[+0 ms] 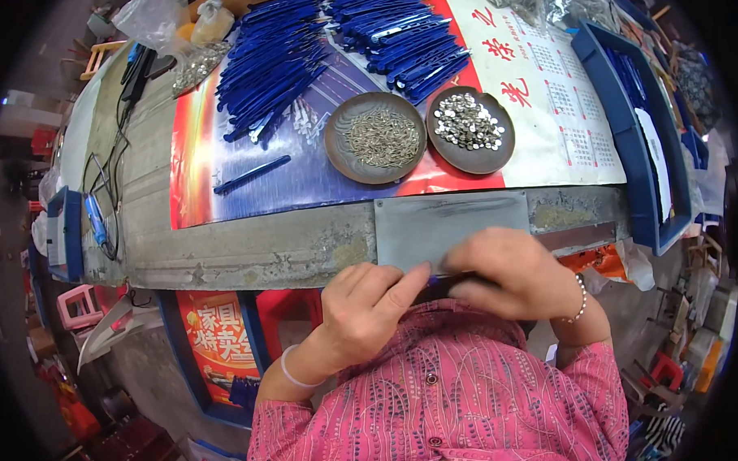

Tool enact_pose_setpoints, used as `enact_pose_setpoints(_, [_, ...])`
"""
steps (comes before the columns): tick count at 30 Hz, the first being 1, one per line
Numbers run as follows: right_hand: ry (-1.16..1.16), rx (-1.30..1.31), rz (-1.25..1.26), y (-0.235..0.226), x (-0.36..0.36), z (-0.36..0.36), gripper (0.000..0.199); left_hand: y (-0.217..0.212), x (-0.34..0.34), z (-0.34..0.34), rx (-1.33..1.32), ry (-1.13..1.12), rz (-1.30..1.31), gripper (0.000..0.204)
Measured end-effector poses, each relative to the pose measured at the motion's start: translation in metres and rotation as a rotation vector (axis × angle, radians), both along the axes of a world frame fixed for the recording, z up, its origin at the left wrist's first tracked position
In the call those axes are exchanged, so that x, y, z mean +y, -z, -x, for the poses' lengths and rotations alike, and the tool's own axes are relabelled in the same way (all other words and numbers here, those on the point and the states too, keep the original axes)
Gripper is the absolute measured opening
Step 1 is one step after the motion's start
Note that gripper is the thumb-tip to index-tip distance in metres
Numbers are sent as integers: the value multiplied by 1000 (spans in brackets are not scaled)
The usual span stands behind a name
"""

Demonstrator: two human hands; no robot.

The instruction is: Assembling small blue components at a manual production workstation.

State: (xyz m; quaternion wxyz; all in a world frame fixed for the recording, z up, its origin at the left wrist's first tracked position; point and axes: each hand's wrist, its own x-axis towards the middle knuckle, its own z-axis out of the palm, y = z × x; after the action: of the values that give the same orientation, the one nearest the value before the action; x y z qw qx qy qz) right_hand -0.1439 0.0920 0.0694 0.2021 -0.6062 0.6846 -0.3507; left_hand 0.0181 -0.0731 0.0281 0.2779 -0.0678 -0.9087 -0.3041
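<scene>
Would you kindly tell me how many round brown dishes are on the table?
2: the left dish holds thin metal pieces; the right dish, beside it, holds shiny discs. Both sit on the printed sheet, and neither is hidden.

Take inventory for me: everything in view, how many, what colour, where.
Slim pieces: uncountable, blue, two heaps, far side
Single slim piece: one, blue, left of dishes
Dishes: two, dark brown, side by side mid-table
Thin bits: many, metallic, left dish
Discs: many, silvery, right dish
Printed sheet: at least one, multicoloured, under dishes
Plate: one, grey, near edge
Table: one, greyish, centre
Trays: at least three, blue, both sides, lower left
Bags: several, clear, mainly far corners
Stool: one, pink, left
Background clutter: mixed, unclear
Shirt: one, pink, bottom
Left hand: one, bare, by plate
Right hand: one, bare, blurred, over plate's edge
</scene>
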Motion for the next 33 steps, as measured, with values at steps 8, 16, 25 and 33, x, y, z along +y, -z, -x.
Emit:
enact_pose_setpoints(8, [410, 435, -29, 24, -5, 52, 24, 1, 10, 0, -76, -14, -528, 23])
enact_pose_setpoints(16, [326, 573, -185, 29, -20, 57, 24, 9, 13, -9, -187, -52, -798, 19])
enact_pose_setpoints(25, [305, 379, -151, 25, -19, 61, 13, 16, 10, 1, -27, 29, -1492, 22])
enact_pose_setpoints(33, [339, 379, -123, 20, -8, 64, 22, 4, 3, 15, 203, 178, -1467, 21])
